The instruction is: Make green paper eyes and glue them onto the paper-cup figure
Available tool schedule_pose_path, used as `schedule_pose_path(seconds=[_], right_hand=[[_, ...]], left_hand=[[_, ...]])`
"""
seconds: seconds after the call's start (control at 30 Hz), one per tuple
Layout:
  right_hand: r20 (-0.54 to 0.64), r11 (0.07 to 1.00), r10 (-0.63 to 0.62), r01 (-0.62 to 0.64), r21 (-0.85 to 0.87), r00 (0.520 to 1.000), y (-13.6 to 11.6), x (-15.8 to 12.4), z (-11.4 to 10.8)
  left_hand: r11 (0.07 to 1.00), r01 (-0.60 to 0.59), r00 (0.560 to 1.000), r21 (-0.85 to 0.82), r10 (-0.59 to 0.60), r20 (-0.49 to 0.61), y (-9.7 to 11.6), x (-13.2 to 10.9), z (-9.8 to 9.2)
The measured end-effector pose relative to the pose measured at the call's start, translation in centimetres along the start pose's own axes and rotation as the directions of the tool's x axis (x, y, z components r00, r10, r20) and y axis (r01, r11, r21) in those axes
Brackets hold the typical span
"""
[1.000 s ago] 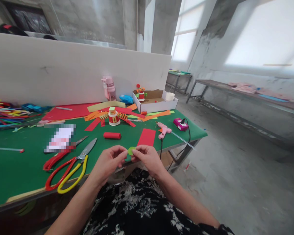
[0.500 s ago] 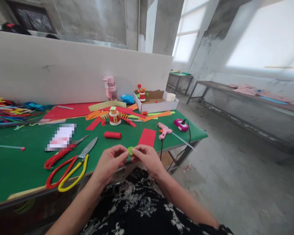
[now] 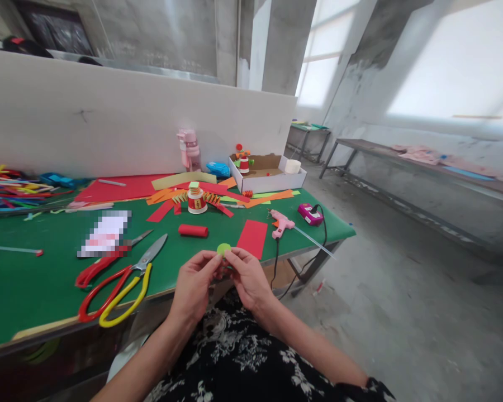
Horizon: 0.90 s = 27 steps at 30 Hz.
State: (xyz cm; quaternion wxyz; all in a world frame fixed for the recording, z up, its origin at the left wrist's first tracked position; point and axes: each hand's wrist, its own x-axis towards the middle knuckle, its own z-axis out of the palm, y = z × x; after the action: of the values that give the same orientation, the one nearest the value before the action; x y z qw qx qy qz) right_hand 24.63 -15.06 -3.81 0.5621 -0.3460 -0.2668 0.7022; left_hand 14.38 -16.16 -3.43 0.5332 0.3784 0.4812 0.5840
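Between my fingertips is a small round piece of green paper [image 3: 223,248], held up just past the table's front edge. My left hand [image 3: 196,282] pinches it from the left, and my right hand [image 3: 248,276] pinches it from the right. The lower part of the green piece is hidden behind my thumbs. Beyond my hands lie a red paper roll [image 3: 193,230] and a flat red paper rectangle [image 3: 252,239]. A paper-cup figure [image 3: 197,202] with folded paper arms and a green folded stack on top stands farther back.
Scissors [image 3: 142,265] with red and yellow handles and a red-handled cutter [image 3: 104,268] lie at left. A pink glue gun [image 3: 281,223], its cord hanging off the table, is at right beside a purple power socket [image 3: 310,214]. Behind stand a white box [image 3: 272,182] and pink bottle [image 3: 189,149].
My hands have drawn closer together and tilted up. The green paper piece has risen slightly and shows more of its face above my thumbs.
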Motion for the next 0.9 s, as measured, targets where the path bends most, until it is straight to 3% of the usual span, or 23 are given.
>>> schedule_pose_path(seconds=[0.27,0.53,0.67,0.9], right_hand=[[-0.084,0.993,-0.043,0.033,-0.115,0.996,-0.1,0.1,-0.5],[-0.065,0.972,-0.065,0.049,-0.231,0.996,0.0,0.1,-0.8],[-0.053,0.969,-0.079,0.064,-0.237,0.995,0.1,0.1,-0.9],[-0.043,0.996,-0.048,0.044,-0.084,0.998,0.2,-0.3,-0.3]], left_hand=[[0.996,-0.011,1.0,0.083,0.01,0.009,0.8,-0.1,-0.3],[0.976,-0.042,0.999,0.212,0.049,-0.024,1.1,0.1,-0.8],[0.987,-0.043,0.999,0.152,0.046,-0.02,0.7,0.1,-0.8],[0.999,-0.032,0.998,-0.008,0.032,-0.06,-0.5,0.1,-0.5]])
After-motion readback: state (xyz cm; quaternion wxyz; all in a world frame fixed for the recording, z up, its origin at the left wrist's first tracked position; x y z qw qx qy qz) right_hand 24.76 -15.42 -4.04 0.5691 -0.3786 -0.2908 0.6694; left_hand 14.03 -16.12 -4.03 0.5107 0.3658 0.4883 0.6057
